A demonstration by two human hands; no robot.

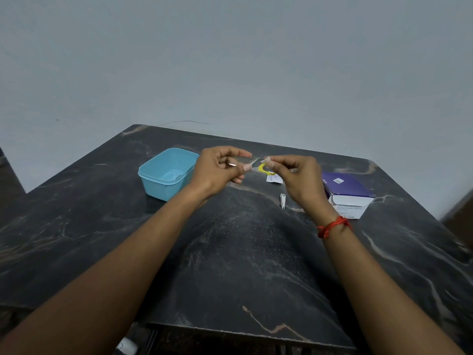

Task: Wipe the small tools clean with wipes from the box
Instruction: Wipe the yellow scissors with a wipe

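Observation:
My left hand (220, 169) holds a thin metal tool (234, 164) up over the table, fingers curled round it. My right hand (297, 178) pinches a small pale wipe (266, 160) against the tool's far end. Both hands meet above the middle of the dark marble table (230, 252). A yellow-handled tool (265, 169) lies on the table just behind the hands. A torn wipe packet (273, 178) lies beside it. A metal nail clipper (282, 201) lies near my right wrist. The purple and white wipe box (348, 196) stands at the right, its flap open.
A light blue plastic tub (166, 172) stands open at the left of my hands, with something small and thin inside. A plain grey wall rises behind the table. The table's front edge runs below my forearms.

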